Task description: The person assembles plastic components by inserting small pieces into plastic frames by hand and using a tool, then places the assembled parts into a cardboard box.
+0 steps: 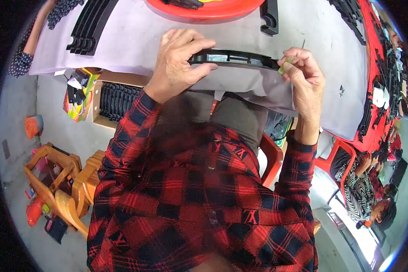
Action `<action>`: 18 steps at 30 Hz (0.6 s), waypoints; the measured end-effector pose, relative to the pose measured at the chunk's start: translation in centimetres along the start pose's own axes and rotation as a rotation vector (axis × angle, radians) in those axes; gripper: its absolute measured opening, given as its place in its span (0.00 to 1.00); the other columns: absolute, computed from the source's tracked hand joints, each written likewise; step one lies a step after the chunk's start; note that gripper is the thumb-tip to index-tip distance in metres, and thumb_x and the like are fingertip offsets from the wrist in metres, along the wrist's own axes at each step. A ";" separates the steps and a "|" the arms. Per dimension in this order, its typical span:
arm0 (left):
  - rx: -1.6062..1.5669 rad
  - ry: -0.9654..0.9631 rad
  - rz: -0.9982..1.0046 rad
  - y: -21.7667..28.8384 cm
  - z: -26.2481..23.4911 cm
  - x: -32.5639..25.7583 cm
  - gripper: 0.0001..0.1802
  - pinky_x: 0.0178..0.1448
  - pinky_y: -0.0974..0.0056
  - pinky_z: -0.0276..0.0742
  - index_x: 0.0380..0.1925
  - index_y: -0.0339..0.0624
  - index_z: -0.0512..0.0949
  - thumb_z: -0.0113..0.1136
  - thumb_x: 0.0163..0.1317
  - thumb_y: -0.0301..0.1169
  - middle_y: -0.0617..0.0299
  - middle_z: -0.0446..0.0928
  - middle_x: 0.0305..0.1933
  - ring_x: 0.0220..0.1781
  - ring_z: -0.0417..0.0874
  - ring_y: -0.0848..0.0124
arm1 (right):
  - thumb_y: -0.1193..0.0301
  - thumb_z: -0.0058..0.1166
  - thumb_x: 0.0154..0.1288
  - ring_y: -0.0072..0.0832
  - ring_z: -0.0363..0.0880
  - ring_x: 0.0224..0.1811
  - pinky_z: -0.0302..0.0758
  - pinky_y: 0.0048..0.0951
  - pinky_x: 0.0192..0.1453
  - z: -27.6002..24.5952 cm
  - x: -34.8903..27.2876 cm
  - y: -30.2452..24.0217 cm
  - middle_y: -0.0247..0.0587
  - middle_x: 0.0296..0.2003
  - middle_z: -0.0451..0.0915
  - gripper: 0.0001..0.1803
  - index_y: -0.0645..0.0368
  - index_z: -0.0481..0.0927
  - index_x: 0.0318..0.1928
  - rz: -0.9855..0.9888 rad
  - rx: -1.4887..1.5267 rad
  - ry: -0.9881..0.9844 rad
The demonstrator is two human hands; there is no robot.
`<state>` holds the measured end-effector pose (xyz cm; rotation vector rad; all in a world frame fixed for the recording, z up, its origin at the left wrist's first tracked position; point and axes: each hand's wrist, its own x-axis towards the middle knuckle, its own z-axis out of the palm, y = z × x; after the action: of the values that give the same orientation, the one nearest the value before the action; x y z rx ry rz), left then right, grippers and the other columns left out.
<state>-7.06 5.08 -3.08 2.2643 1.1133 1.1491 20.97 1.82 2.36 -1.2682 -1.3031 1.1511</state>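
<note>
Above the table's near edge, my left hand (pixel 179 59) pinches the left part of a long, slightly curved black plastic strip (pixel 245 58) between thumb and fingers. Openings run along the strip. At its right end is my right hand (pixel 303 70), closed around a small tool with a yellow-green handle (pixel 284 67). A thin metal tip sticks up past the fingers; the tool's exact kind I cannot make out. Whether the right fingers also touch the strip is unclear.
Black plastic pieces lie at the far left (pixel 93 27) and beside a red tray (pixel 213 11). A cardboard box (pixel 96 104) of black parts stands below the table's left edge. Wooden furniture (pixel 72 181) is at left. Other people sit along a red-covered table (pixel 369 131) at right.
</note>
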 end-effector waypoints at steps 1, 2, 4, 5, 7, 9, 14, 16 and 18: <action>0.001 -0.001 0.001 0.1 -0.1 0.1 0.20 0.62 0.55 0.63 0.40 0.46 0.84 0.75 0.43 0.33 0.66 0.78 0.38 0.46 0.78 0.64 | 0.81 0.54 0.65 0.12 0.73 0.32 0.68 0.15 0.36 0.0 -0.5 -0.1 0.28 0.35 0.80 0.11 0.60 0.81 0.47 0.011 -0.025 0.000; 0.032 -0.031 0.017 0.1 -0.2 0.1 0.21 0.62 0.55 0.63 0.42 0.46 0.84 0.74 0.44 0.34 0.65 0.78 0.39 0.46 0.78 0.63 | 0.81 0.55 0.65 0.12 0.73 0.33 0.68 0.15 0.36 -0.1 -1.0 -0.2 0.27 0.34 0.80 0.11 0.60 0.81 0.47 0.023 -0.049 0.000; 0.063 -0.062 0.035 0.3 -0.3 0.2 0.22 0.62 0.55 0.63 0.44 0.46 0.83 0.74 0.45 0.34 0.65 0.78 0.40 0.47 0.78 0.63 | 0.81 0.55 0.65 0.11 0.73 0.33 0.69 0.15 0.37 -0.5 -2.1 -0.4 0.26 0.34 0.79 0.11 0.60 0.81 0.47 0.083 -0.061 -0.028; 0.108 -0.077 0.032 0.6 -0.3 0.2 0.23 0.62 0.55 0.63 0.46 0.47 0.83 0.73 0.46 0.35 0.64 0.78 0.41 0.47 0.78 0.63 | 0.81 0.55 0.65 0.11 0.74 0.34 0.69 0.15 0.38 -0.7 -2.5 -0.3 0.25 0.34 0.79 0.11 0.61 0.81 0.47 0.143 -0.073 -0.057; 0.152 -0.094 0.032 1.2 -0.2 0.5 0.25 0.62 0.55 0.63 0.48 0.47 0.82 0.73 0.47 0.36 0.64 0.78 0.43 0.48 0.78 0.63 | 0.81 0.55 0.65 0.11 0.74 0.34 0.69 0.14 0.38 -0.6 -3.3 0.2 0.24 0.33 0.78 0.11 0.61 0.81 0.47 0.147 -0.092 -0.061; 0.169 -0.110 0.095 2.0 0.1 1.4 0.24 0.59 0.54 0.64 0.48 0.47 0.81 0.72 0.48 0.37 0.64 0.76 0.43 0.48 0.79 0.63 | 0.81 0.54 0.66 0.10 0.73 0.33 0.69 0.15 0.36 0.0 -4.0 0.2 0.23 0.31 0.77 0.11 0.61 0.81 0.47 0.235 -0.001 -0.061; 0.203 -0.267 0.093 3.3 1.5 3.1 0.25 0.54 0.58 0.70 0.48 0.41 0.80 0.71 0.50 0.37 0.57 0.77 0.44 0.47 0.79 0.58 | 0.80 0.55 0.65 0.11 0.72 0.31 0.68 0.16 0.34 1.4 -5.0 1.1 0.24 0.31 0.76 0.10 0.60 0.81 0.47 0.260 0.071 -0.039; 0.213 -0.299 0.098 3.5 1.8 3.4 0.24 0.51 0.59 0.73 0.48 0.40 0.79 0.70 0.51 0.37 0.55 0.77 0.42 0.46 0.79 0.56 | 0.80 0.55 0.65 0.11 0.72 0.31 0.67 0.16 0.34 1.8 -5.2 0.9 0.23 0.30 0.75 0.10 0.60 0.81 0.46 0.277 0.059 -0.039; 0.087 -0.155 0.086 3.8 2.2 3.6 0.20 0.42 0.62 0.75 0.47 0.38 0.79 0.70 0.56 0.33 0.59 0.77 0.39 0.40 0.81 0.62 | 0.80 0.56 0.64 0.11 0.71 0.31 0.67 0.16 0.34 1.5 -5.5 0.7 0.22 0.29 0.74 0.09 0.60 0.81 0.45 0.296 0.042 -0.031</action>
<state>-2.20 5.53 -0.20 2.4430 1.0336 0.9532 19.61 -3.66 1.39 -1.4506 -1.1318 1.4013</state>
